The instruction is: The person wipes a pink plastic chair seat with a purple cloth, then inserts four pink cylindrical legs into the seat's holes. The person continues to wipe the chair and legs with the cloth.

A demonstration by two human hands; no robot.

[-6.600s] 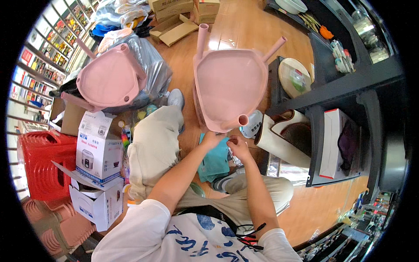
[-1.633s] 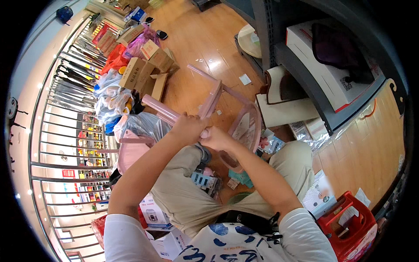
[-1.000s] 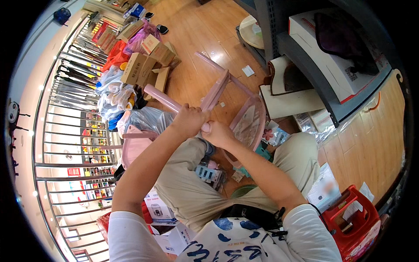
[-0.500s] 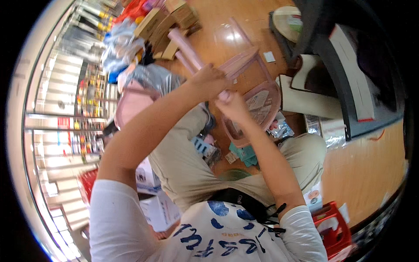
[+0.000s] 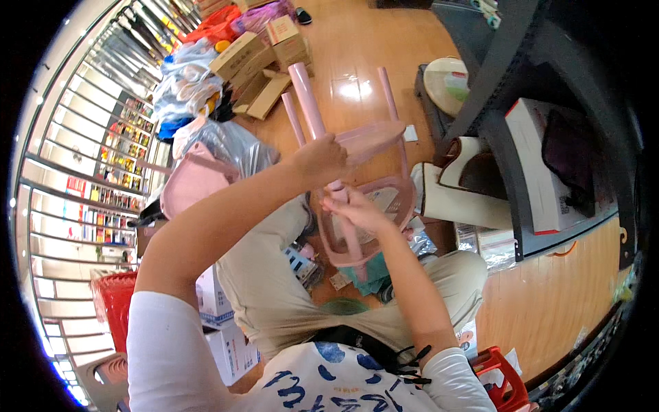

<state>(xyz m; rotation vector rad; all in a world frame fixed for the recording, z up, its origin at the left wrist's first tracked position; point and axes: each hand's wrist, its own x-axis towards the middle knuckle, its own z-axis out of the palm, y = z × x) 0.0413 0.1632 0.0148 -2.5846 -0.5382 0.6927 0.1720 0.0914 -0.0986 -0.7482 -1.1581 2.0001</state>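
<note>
In front of me stands a pink plastic tiered rack, with an oval upper shelf (image 5: 374,142) and a rimmed lower tray (image 5: 331,248) joined by upright poles. My left hand (image 5: 319,161) is closed in a fist around one thick pink pole (image 5: 307,99), beside the upper shelf. Just below it, my right hand (image 5: 360,211) has its thumb and fingers curled about the lower stretch of the same pole. The pole continues down into the tray. Two thinner pink poles (image 5: 388,96) rise on either side. Parts of the grip are hidden by my fingers.
Another pink tray (image 5: 195,180) lies left by clear plastic wrapping. Cardboard boxes (image 5: 250,65) are piled beyond. A dark shelf frame (image 5: 525,226) stands right, near a rolled cream mat (image 5: 473,196). A red plastic stool (image 5: 500,376) is low right; white boxes (image 5: 232,350) sit by my left leg.
Both hands have come lower and slightly left in view, still on the pole. The rack's poles look more upright. My right hand's fingers have loosened somewhat.
</note>
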